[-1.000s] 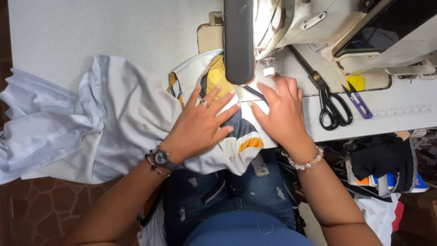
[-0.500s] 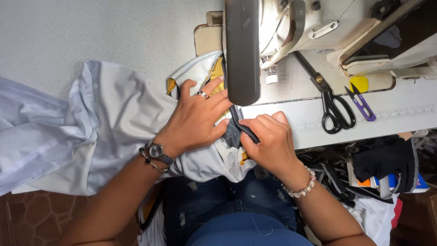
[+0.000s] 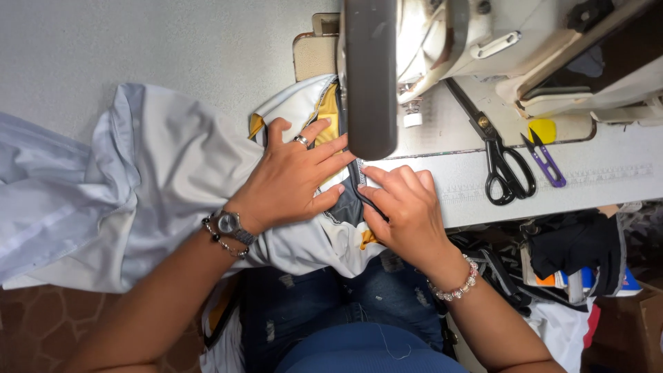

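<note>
Here the left hand [image 3: 293, 183] lies flat, fingers spread, on the white-and-yellow fabric garment [image 3: 179, 173] on the grey sewing table [image 3: 138, 48]. The right hand [image 3: 404, 207] presses its dark trim, perhaps pinching it. The machine's grey arm [image 3: 369, 76] hides the needle; black scissors [image 3: 501, 162] and purple snips [image 3: 545, 157] lie right.

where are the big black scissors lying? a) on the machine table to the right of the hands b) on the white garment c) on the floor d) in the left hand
a: the black scissors lie flat on the sewing machine table, right of the right hand, beside small purple snips.
</note>
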